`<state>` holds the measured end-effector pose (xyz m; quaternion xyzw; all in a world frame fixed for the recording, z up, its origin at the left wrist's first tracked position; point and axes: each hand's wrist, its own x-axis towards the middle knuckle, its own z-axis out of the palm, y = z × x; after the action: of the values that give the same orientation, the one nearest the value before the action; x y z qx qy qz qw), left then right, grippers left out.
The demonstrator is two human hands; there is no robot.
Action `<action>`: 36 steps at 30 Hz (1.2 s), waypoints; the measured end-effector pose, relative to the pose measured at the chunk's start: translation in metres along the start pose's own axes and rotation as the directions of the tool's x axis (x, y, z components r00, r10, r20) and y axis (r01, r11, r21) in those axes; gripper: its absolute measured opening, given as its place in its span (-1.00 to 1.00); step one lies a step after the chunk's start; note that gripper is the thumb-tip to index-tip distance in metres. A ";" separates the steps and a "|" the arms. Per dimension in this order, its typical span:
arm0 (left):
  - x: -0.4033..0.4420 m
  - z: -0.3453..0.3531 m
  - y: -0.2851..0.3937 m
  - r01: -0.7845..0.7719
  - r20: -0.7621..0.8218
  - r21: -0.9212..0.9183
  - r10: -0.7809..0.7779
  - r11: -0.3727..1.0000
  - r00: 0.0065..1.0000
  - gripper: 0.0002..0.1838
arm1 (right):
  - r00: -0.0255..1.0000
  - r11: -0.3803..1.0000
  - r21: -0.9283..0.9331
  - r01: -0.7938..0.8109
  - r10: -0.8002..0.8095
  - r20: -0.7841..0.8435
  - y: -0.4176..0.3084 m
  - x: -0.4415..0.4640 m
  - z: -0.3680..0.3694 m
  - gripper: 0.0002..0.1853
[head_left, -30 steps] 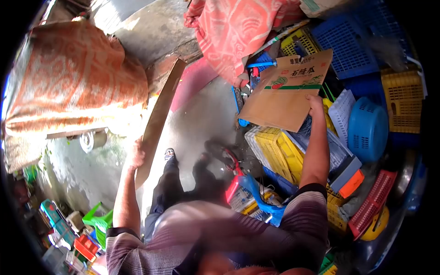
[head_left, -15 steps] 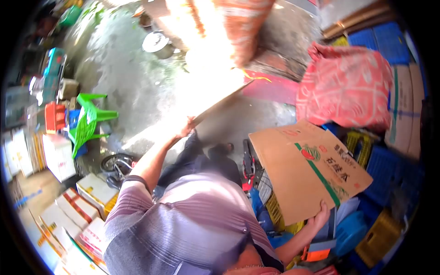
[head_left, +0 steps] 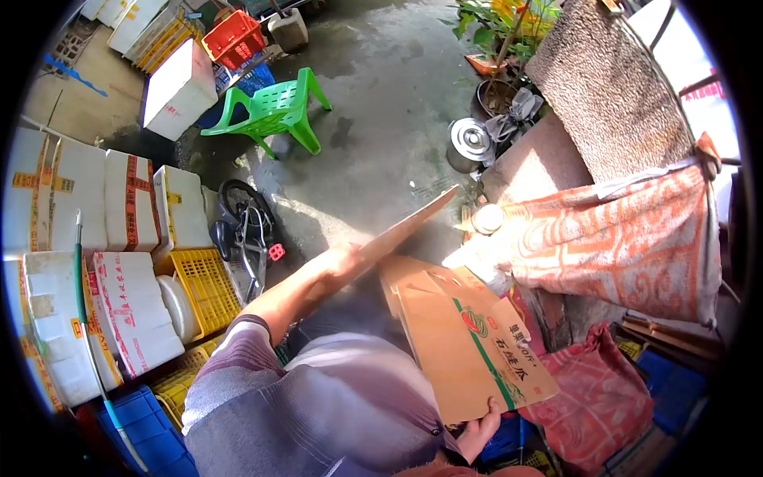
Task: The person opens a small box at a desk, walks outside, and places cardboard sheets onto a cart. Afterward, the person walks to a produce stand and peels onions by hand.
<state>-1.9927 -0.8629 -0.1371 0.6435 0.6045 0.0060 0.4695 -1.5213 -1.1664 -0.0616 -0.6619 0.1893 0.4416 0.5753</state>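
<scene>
My left hand is closed on the near end of a cardboard sheet, seen almost edge-on and stretching forward to the upper right. My right hand grips the lower edge of a flattened cardboard box, its thumb on the face. That box is brown, with a green stripe, a printed watermelon and dark Chinese characters. Behind its far end another brown cardboard piece shows; whether it is separate or a flap, I cannot tell. Both held pieces are in front of my body, their far parts close together.
A green plastic stool stands ahead on the concrete. White foam boxes, yellow crates and a small bicycle are at left. At right are an orange patterned cloth, a pink cloth bundle and a lidded metal pot.
The view has turned left, bringing more foam boxes in. The printed cardboard has come nearer the sheet in my left hand. Both hands keep their hold.
</scene>
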 end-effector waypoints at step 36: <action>0.090 -0.427 0.000 -0.103 -0.528 -0.745 -0.489 0.659 0.694 -0.62 | 0.587 0.815 -0.432 0.385 0.145 0.797 0.036 0.073 0.901 -0.65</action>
<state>-2.2140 -0.5375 0.0514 0.2758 0.7498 0.4305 0.4201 -1.8403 -0.3203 -0.0947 -0.5414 -0.2769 0.6831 0.4044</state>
